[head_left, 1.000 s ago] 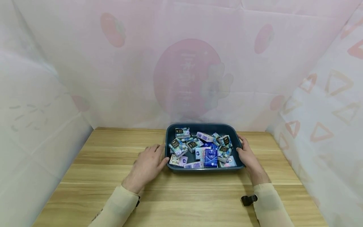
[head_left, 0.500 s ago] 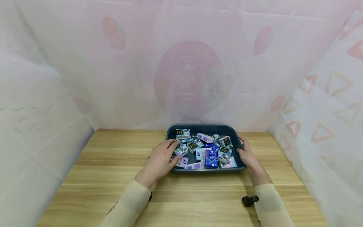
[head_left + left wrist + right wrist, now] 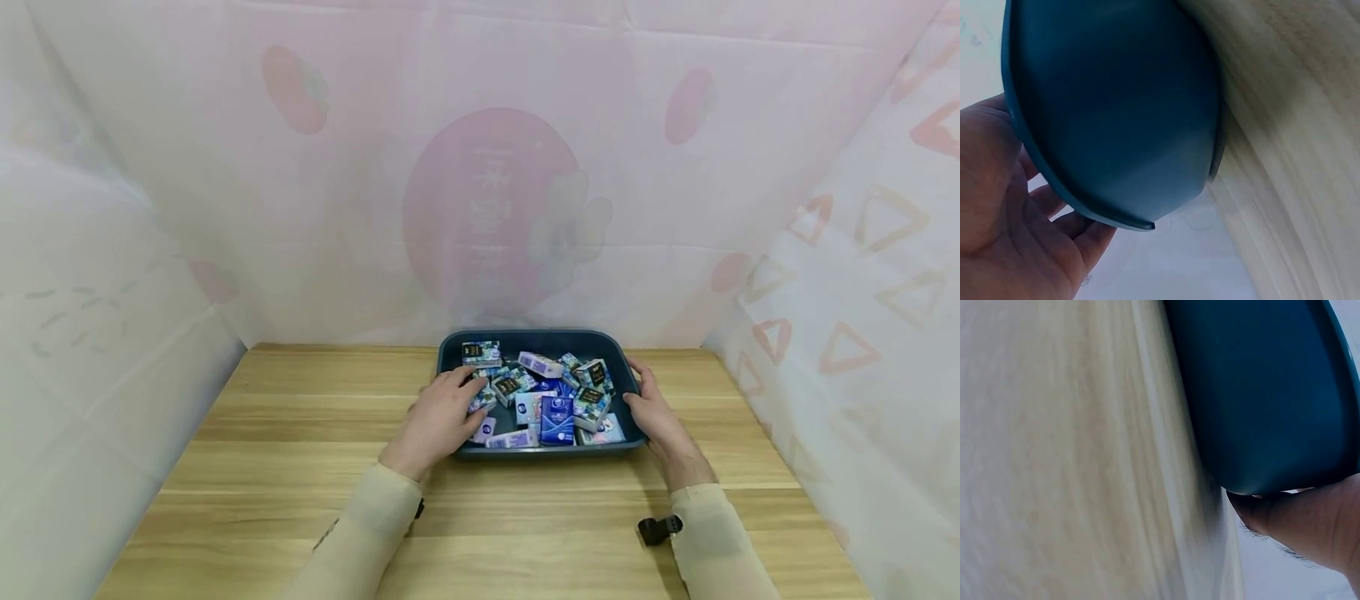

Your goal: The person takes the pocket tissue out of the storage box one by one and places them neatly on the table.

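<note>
A dark teal plastic tub [image 3: 525, 451] on the table holds several pocket tissue packs, jumbled together. My left hand [image 3: 438, 417] reaches over the tub's left rim. Its fingers and thumb are spread about a floral tissue pack [image 3: 482, 397], which the hand partly covers; no firm hold shows. In the left wrist view, the left hand [image 3: 1016, 219] crosses the tub's rim [image 3: 1041, 165]. At the tub's right end, my right hand [image 3: 660, 417] grips the rim, thumb over the edge. A blue tissue pack [image 3: 557, 420] lies near the front, and a purple one [image 3: 540, 364] farther back.
The tub stands at the back of a wood-grain table [image 3: 300, 450], close to a pale printed cloth backdrop [image 3: 337, 250]. Cloth walls also flank the table left and right. A black wrist device [image 3: 658, 530] sits at the right sleeve.
My left hand has moved right, from outside the tub's left rim to over the floral tissue pack inside. My right hand and the tub have stayed in place.
</note>
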A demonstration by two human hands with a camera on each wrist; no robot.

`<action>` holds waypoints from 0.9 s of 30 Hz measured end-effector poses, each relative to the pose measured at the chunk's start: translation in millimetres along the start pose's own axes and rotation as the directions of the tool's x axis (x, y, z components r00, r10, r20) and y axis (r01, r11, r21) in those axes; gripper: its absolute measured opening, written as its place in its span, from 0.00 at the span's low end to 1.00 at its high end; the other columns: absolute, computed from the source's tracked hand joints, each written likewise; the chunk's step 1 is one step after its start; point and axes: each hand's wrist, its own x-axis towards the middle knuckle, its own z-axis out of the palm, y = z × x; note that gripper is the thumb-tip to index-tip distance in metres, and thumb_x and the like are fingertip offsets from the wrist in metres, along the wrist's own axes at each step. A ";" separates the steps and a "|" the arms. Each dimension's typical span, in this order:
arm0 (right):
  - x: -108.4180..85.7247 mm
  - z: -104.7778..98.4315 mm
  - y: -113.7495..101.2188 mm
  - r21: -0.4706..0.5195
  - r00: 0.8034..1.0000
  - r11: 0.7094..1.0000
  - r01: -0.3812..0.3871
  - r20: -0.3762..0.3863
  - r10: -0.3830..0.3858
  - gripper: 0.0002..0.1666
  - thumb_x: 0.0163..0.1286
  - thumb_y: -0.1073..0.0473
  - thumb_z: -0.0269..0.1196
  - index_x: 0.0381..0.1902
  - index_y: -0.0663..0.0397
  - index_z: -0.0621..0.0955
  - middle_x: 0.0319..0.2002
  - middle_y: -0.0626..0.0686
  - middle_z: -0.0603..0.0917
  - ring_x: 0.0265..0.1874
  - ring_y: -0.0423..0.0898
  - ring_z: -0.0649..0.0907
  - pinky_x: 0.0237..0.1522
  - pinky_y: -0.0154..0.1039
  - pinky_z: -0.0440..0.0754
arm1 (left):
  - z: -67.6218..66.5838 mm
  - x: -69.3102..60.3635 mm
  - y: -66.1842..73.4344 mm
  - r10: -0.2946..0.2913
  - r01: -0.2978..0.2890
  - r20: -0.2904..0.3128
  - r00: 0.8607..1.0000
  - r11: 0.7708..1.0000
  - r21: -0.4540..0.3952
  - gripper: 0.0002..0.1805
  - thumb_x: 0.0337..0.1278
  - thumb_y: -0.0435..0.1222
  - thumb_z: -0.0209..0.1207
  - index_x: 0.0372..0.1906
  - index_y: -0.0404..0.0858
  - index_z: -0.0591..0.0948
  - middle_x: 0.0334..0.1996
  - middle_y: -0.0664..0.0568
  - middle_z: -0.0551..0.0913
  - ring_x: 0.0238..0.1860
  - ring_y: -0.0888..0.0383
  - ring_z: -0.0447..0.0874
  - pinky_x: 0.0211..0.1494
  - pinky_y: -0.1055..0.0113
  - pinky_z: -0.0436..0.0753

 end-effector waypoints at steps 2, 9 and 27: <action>0.9 -0.1 0.9 0.004 1.000 1.000 -0.003 0.000 0.003 0.46 0.96 0.67 0.39 1.00 0.39 0.39 0.95 0.73 0.52 0.85 0.69 0.69 0.78 0.59 0.77 | 0.1 1.6 0.8 -0.004 0.004 -0.002 1.000 1.000 -0.003 0.29 0.86 0.47 0.71 0.81 0.40 0.84 0.85 0.37 0.80 0.83 0.34 0.81 0.86 0.34 0.83; 2.3 0.4 3.3 0.006 1.000 1.000 -0.010 -0.016 0.010 0.46 0.96 0.66 0.40 1.00 0.39 0.40 0.95 0.73 0.51 0.89 0.71 0.66 0.86 0.68 0.71 | -0.2 6.3 -2.2 -0.006 0.005 -0.017 1.000 0.999 -0.052 0.28 0.84 0.45 0.73 0.78 0.39 0.86 0.81 0.38 0.82 0.77 0.35 0.85 0.82 0.37 0.88; 1.3 0.9 1.9 -0.011 1.000 1.000 -0.014 -0.020 0.014 0.45 0.96 0.66 0.40 1.00 0.39 0.40 0.96 0.73 0.50 0.91 0.73 0.63 0.90 0.73 0.66 | -36.7 -0.7 -56.9 -0.131 0.119 -0.071 0.989 0.981 -0.151 0.32 0.83 0.47 0.72 0.80 0.35 0.83 0.83 0.36 0.80 0.82 0.32 0.82 0.87 0.34 0.82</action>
